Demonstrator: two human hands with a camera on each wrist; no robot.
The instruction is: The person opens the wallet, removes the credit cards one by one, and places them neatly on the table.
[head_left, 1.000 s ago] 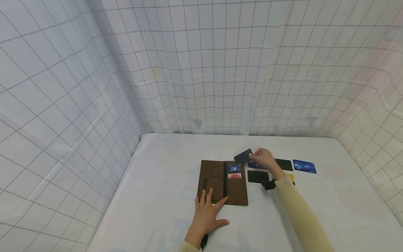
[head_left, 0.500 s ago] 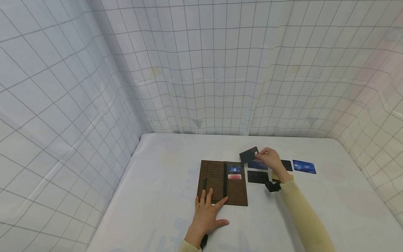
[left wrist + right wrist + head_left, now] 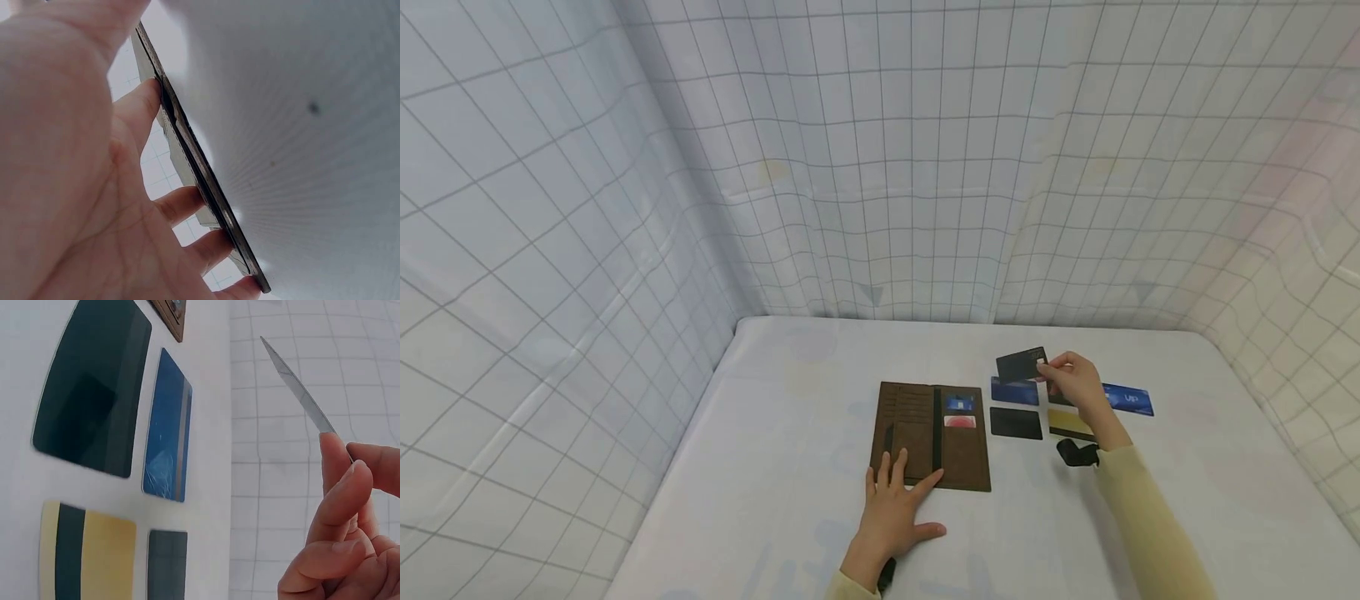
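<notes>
An opened brown wallet (image 3: 961, 457) lies on the white table, with a blue card (image 3: 959, 403) and a white card with a red mark (image 3: 959, 422) in its right-hand slots. My left hand (image 3: 891, 508) rests spread on the wallet's lower edge; in the left wrist view its fingertips touch that edge. Between thumb and fingers, my right hand (image 3: 1078, 385) pinches a black card (image 3: 1021, 364) by its right end. This card is held above the table, just over a blue card (image 3: 1015, 391). In the right wrist view the held card appears nearly edge-on.
Right of the wallet lie a black card (image 3: 1016, 422), a gold card with a dark stripe (image 3: 1071, 424) and a blue VIP card (image 3: 1131, 400). Another dark card (image 3: 167, 565) is mostly hidden by my right hand in the head view. Grid-patterned white curtains (image 3: 880, 167) surround the table.
My right hand has moved right with the black card, away from the wallet's top edge. The blue and gold cards have come more into view. My left hand has stayed put.
</notes>
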